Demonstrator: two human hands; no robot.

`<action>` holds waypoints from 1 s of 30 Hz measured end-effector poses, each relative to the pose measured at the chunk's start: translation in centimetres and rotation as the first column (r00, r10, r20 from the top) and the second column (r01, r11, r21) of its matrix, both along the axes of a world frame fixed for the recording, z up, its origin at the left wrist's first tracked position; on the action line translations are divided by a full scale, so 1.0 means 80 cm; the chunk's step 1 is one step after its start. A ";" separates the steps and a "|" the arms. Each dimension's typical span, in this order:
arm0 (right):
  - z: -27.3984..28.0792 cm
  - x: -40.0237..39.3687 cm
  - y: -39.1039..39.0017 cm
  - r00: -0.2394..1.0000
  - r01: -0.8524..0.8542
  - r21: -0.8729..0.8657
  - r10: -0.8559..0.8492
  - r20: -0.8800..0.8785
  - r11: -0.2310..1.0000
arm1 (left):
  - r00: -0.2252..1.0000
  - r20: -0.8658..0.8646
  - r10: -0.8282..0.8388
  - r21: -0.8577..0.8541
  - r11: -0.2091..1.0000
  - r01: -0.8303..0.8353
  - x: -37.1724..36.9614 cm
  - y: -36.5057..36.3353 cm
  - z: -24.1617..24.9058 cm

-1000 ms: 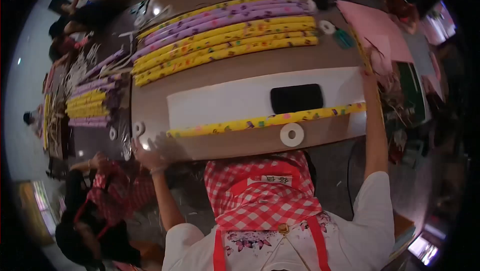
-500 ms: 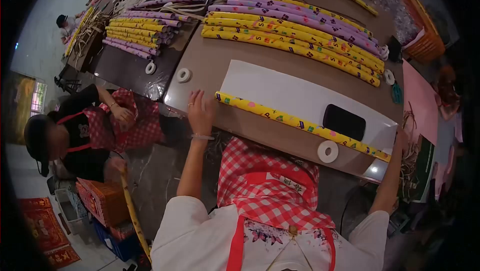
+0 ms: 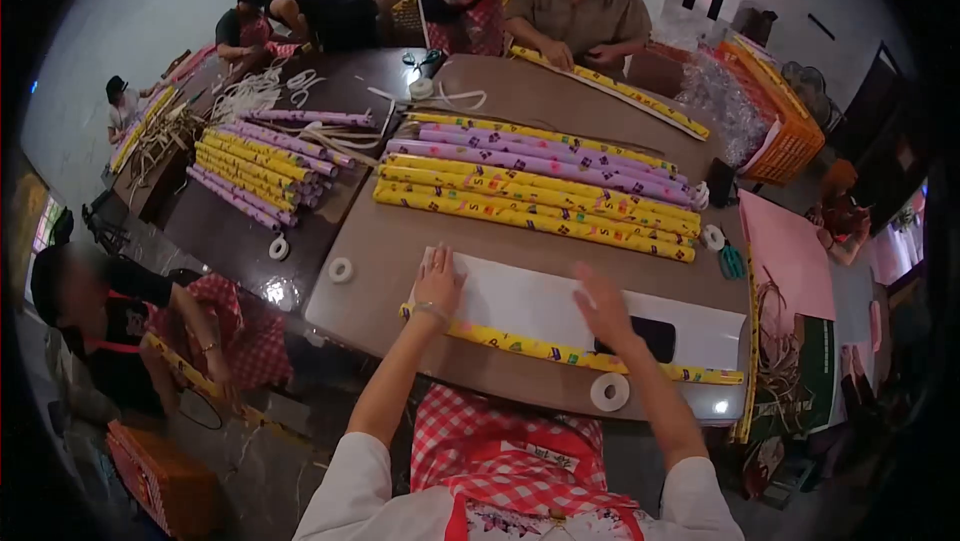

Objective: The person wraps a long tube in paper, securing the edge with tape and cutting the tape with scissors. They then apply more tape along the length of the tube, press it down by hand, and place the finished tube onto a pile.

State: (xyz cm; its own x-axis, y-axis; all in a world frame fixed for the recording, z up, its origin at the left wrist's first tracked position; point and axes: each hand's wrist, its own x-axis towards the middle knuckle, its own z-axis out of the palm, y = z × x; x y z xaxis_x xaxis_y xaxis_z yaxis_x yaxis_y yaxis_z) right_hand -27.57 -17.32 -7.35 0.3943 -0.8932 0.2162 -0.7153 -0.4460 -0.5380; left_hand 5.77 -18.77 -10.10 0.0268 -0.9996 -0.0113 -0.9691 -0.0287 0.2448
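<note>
My left hand (image 3: 438, 282) lies flat with its fingers apart on the left end of a white sheet (image 3: 510, 291). Along the sheet's near edge runs a yellow patterned tube (image 3: 530, 347), crossed by my left wrist. My right hand (image 3: 603, 305) has its fingers spread over the sheet's middle and holds nothing; whether it touches the sheet is unclear. Beside it, partly behind my forearm, a black phone (image 3: 655, 338) rests on the sheet. A roll of white tape (image 3: 609, 392) sits at the table's near edge, just below the tube.
Beyond the sheet are rows of yellow and purple tubes (image 3: 540, 196). More tubes (image 3: 250, 171) are piled on the left table. Green scissors (image 3: 732, 262) and pink sheets (image 3: 785, 251) lie right. Several people work around the tables; one stands close on the left.
The view has tilted up, showing more people. My left hand has come onto the sheet's left end. My right hand has left the sheet's right end and moved left over its middle.
</note>
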 end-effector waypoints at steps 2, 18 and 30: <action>-0.016 0.074 -0.012 0.956 -0.146 -0.121 0.109 -0.271 0.982 | 1.000 0.015 -0.006 0.023 1.000 0.005 0.001 -0.002 -0.011; -0.044 0.160 -0.032 0.971 -0.169 -0.020 0.163 -0.174 0.985 | 0.999 0.018 -0.037 0.130 0.991 0.034 0.014 -0.006 -0.008; -0.062 0.171 -0.021 0.933 -0.131 -0.007 0.121 -0.339 0.991 | 0.971 -0.223 0.086 -0.039 0.995 -0.097 0.052 -0.039 -0.026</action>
State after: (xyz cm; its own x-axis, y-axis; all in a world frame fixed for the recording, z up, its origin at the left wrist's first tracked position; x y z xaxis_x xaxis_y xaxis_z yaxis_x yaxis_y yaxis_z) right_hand -13.91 -18.99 -12.31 0.5575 -0.8267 0.0760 -0.7892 -0.5561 -0.2607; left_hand 9.91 -21.85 -12.15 0.1200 -0.9925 0.0218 -0.8850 -0.0970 0.4553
